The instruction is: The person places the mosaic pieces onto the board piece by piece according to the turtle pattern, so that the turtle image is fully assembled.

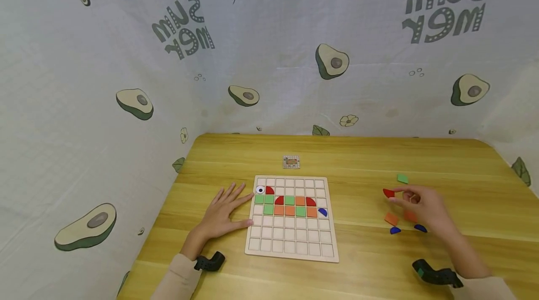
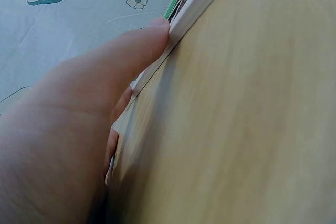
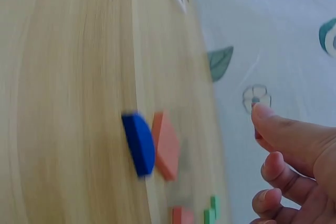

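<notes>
A square wooden grid board (image 1: 290, 234) lies on the table, with green, orange and red pieces, a round eye piece (image 1: 260, 190) and one blue semicircle (image 1: 322, 212) in its cells. My left hand (image 1: 223, 211) rests on the table with fingers spread, thumb and index touching the board's left edge; in the left wrist view the thumb (image 2: 131, 48) meets that edge. Off to the right, my right hand (image 1: 425, 204) pinches a red quarter-circle piece (image 1: 388, 193) between thumb and index, above the table. In the right wrist view the fingers mostly hide this piece.
Around the right hand lie a green piece (image 1: 402, 178), an orange square (image 1: 391, 218), another orange piece (image 1: 410, 216) and two blue semicircles, one nearer the board (image 1: 395, 230). A small picture card (image 1: 291, 162) lies behind the board. A printed curtain (image 1: 269, 56) hangs beyond the table.
</notes>
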A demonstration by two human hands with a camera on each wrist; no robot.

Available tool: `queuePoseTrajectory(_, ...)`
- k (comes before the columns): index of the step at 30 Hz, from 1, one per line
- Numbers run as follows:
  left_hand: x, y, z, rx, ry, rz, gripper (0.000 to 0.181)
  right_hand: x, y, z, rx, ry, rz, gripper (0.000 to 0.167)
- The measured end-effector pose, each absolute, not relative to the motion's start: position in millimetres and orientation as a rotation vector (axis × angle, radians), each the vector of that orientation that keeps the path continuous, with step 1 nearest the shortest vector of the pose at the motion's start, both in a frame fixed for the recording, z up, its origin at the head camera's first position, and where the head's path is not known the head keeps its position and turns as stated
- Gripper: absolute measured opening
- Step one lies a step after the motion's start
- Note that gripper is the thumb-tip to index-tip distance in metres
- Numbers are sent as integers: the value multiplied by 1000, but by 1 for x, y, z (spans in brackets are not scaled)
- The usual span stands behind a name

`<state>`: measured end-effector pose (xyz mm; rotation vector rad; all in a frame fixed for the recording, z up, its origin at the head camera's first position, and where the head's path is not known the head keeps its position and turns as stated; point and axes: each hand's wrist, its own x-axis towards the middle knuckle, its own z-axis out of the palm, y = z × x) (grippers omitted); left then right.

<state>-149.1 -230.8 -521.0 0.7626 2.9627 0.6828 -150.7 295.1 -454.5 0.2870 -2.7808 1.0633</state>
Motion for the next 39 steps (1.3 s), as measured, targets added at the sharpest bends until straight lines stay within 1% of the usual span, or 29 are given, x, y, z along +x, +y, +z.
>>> queuePoseTrajectory(10,-150,-230,-522,779,2960,682,79,-145,238,-450,408,-2750,1209,21)
queuePoseTrajectory(17,-151,-229,-522,782,2963,681,78,-141,198,-450,381,-2831,1250,21)
queuePoseTrajectory(24,-150,-229,-521,781,2967,679,79,-139,163,-455,416,-2831,1346,21)
queuePoseTrajectory(33,-149,-230,-519,776,2970,680,79,-135,114,-461,531,-2820,1436,22)
queuePoseTrajectory(39,-149,-231,-520,770,2971,676,79,-131,86,-465,613,-2815,1408,19)
